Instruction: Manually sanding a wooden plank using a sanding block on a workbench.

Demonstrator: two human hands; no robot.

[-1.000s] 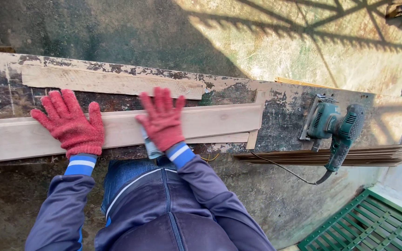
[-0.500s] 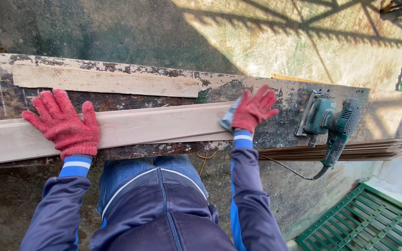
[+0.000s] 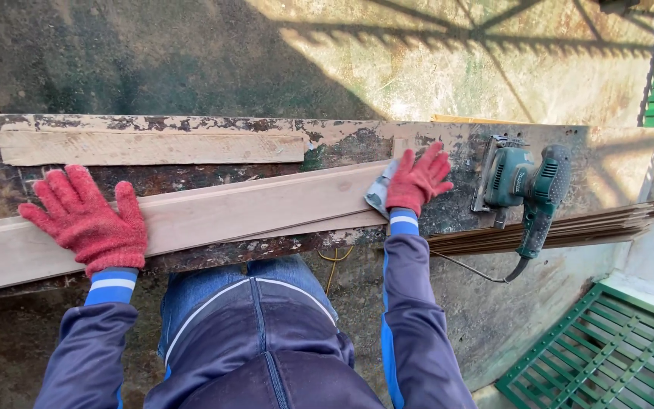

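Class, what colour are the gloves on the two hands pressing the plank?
Red, with blue-and-white striped cuffs: left hand, right hand, head view.

My right hand sits at the right end of the long plank, hemmed in: the green sander stands just beside it toward the bench's right edge, its cord trailing off the near edge. Along the far edge a short board blocks passage. Between my left hand and right, the plank top lies open.
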